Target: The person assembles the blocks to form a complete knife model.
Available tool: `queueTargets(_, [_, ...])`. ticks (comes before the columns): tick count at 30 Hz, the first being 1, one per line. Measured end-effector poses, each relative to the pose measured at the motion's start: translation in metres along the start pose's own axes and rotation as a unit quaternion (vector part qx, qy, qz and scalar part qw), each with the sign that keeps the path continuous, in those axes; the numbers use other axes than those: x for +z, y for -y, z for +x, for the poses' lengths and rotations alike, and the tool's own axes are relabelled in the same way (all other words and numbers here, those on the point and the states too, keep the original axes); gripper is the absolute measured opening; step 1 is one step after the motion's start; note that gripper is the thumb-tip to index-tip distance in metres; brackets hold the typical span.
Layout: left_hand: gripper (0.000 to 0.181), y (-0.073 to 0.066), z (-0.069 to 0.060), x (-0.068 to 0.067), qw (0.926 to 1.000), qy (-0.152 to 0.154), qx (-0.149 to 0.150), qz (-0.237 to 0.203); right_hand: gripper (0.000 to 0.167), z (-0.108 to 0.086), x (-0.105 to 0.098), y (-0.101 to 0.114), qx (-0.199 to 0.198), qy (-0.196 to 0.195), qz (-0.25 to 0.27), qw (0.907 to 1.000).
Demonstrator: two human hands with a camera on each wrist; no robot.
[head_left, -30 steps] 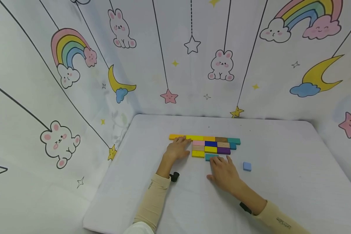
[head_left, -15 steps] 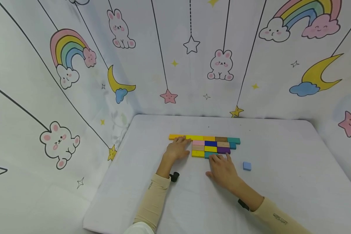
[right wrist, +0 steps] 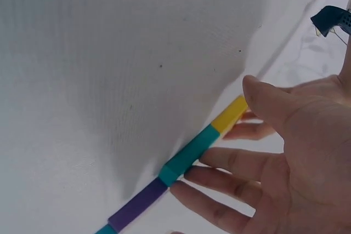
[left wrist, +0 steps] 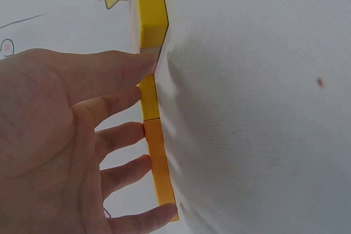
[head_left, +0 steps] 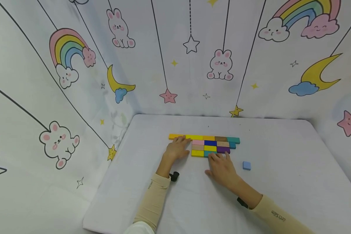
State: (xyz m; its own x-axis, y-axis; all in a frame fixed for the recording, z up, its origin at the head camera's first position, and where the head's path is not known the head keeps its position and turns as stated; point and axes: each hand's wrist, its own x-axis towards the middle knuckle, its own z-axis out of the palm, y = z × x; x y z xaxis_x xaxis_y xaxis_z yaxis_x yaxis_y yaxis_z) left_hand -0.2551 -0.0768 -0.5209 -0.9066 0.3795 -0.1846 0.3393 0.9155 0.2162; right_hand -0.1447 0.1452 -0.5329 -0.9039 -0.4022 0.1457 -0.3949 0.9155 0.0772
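Flat coloured wooden blocks lie edge to edge in rows on the white table (head_left: 280, 156). My right hand (head_left: 222, 168) touches the near edge of a teal block (head_left: 209, 154) with its fingertips; in the right wrist view that teal block (right wrist: 192, 152) lies between a yellow block (right wrist: 230, 114) and a purple block (right wrist: 137, 205). At the left end, my left hand (head_left: 176, 151) rests its fingers against the back row. The left wrist view has its fingertips along an orange block (left wrist: 159, 160) and a yellow one, the thumb beside the nearer rows' end.
A single light blue square block (head_left: 246, 165) lies apart, to the right of the right hand. Behind and left of the table hangs a white cloth (head_left: 152, 65) printed with rabbits, stars, moons and rainbows. Each wrist wears a small black camera.
My right hand has pushed the teal block away from me, closing its gap to the rows, so it now sits beside the front yellow block. The left hand has stayed in place.
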Motion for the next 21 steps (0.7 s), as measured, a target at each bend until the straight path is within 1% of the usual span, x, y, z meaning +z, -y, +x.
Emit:
queueTargets(4, [0.062, 0.000, 0.001, 0.000, 1.0000, 0.006, -0.004, 0.000, 0.073, 0.001, 0.000, 0.000, 0.009, 0.010, 0.006, 0.9999])
queueTargets(9, [0.063, 0.000, 0.001, 0.000, 0.9999, 0.004, -0.006, 0.011, 0.074, 0.002, -0.002, -0.002, 0.024, 0.030, 0.032, 0.9987])
queueTargets(12, [0.063, -0.001, 0.001, 0.001, 0.9999, 0.002, -0.006, 0.009, 0.074, 0.001, -0.004, -0.006, 0.031, 0.039, 0.051, 0.9975])
queueTargets(16, [0.063, -0.001, 0.001, 0.001, 0.9999, 0.004, -0.010, 0.003, 0.072, -0.004, -0.003, -0.012, 0.040, 0.050, 0.071, 0.9954])
queueTargets(21, [0.063, -0.002, 0.000, 0.001, 0.9999, 0.005, -0.011, 0.001, 0.070, -0.015, -0.004, -0.019, 0.053, 0.055, 0.092, 0.9928])
